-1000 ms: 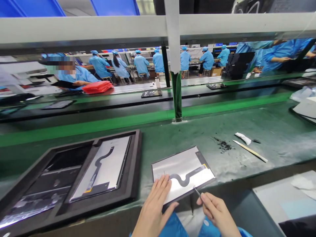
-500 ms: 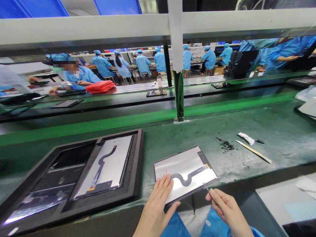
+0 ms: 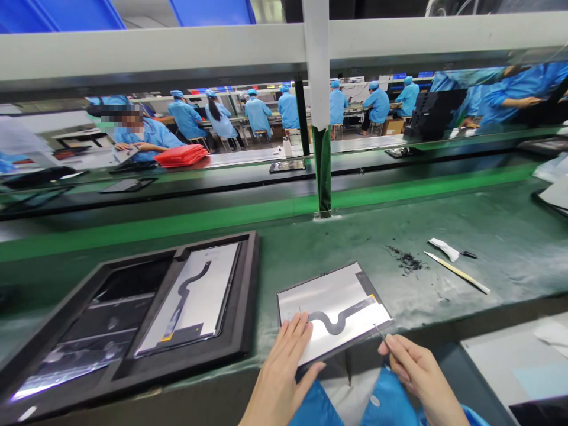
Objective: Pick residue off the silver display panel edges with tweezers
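Observation:
A silver display panel (image 3: 331,296) with a dark wavy flex cable lies on the green bench mat at the near edge. My left hand (image 3: 284,367) lies flat on its near left corner, fingers stretched out together. My right hand (image 3: 415,370) is pinched round thin metal tweezers (image 3: 380,332), whose tip points at the panel's near right edge. Whether the tip touches the panel I cannot tell.
A black foam tray (image 3: 242,296) at the left holds another silver panel (image 3: 195,296) and dark parts. A pile of black scraps (image 3: 406,260), a cream stick (image 3: 457,272) and a white wipe (image 3: 441,247) lie to the right. A post (image 3: 322,148) stands behind; other people work beyond the conveyor.
My right hand has slid to the right along the panel's near edge with the tweezers. My left hand has stayed flat on the panel.

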{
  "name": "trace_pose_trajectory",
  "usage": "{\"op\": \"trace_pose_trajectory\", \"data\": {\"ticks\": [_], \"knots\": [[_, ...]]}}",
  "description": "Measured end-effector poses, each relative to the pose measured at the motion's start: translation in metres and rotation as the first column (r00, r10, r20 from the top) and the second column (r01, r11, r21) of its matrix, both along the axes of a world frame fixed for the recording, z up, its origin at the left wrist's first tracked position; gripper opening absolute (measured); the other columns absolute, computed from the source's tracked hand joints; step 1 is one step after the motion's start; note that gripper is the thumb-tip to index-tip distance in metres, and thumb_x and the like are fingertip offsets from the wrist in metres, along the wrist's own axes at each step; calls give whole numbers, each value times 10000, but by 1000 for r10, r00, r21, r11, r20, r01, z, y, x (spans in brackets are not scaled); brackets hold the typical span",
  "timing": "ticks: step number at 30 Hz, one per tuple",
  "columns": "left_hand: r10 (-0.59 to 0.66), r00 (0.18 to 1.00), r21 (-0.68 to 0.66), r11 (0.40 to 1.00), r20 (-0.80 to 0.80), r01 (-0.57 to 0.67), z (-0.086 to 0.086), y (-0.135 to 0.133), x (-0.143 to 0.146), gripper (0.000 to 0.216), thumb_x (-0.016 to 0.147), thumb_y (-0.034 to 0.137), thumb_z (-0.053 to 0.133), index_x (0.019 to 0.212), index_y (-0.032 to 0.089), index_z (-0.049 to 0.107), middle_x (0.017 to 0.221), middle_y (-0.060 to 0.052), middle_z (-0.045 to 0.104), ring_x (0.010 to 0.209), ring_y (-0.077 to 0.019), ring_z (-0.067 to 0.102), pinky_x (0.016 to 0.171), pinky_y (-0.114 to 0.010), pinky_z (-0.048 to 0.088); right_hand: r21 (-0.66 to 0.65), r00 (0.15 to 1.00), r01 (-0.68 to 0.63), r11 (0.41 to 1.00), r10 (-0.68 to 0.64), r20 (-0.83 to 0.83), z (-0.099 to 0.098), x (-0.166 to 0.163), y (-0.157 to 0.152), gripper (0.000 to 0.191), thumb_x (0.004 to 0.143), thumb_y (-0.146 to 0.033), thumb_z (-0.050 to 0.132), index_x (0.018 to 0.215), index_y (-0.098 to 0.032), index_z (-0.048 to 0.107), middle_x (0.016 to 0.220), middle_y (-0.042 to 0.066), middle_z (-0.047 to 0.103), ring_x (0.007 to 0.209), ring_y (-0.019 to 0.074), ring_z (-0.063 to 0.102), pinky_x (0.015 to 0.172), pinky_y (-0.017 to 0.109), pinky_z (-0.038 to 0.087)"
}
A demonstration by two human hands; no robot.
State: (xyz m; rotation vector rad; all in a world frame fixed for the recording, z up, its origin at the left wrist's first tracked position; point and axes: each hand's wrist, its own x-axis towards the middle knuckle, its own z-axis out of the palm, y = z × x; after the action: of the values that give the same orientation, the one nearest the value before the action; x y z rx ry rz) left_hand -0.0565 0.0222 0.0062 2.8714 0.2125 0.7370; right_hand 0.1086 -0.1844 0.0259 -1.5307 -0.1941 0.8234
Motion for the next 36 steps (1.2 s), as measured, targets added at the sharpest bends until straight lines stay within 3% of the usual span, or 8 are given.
{"op": "trace_pose_trajectory", "data": {"ticks": [24,31,36], "knots": [[6,1000,-6,1000,19,-6,-2,-1,1,604,1005,364,505,1549,235,277,1483,-104,491,1349,-296,464,1029,-454,522,-46,999,39,998,-38,30,2,26,-18,699,642,-827,659,750,-138,695,512,-82,296,475,58,219,441,215,140],[7,1000,42,999,23,-7,-2,-1,1,577,1021,369,462,1543,199,289,1459,-124,519,1338,-298,482,1006,-458,537,-53,993,108,993,-105,51,9,31,-18,709,593,-831,686,706,-132,712,502,-84,277,461,56,201,423,213,136],[1,999,3,1000,39,-1,-3,-1,1,581,1014,373,486,1544,233,294,1465,-99,520,1341,-279,487,1045,-435,509,-72,985,167,983,-163,52,8,35,-22,722,559,-838,700,725,-135,707,503,-81,296,457,53,203,433,216,116]]}}
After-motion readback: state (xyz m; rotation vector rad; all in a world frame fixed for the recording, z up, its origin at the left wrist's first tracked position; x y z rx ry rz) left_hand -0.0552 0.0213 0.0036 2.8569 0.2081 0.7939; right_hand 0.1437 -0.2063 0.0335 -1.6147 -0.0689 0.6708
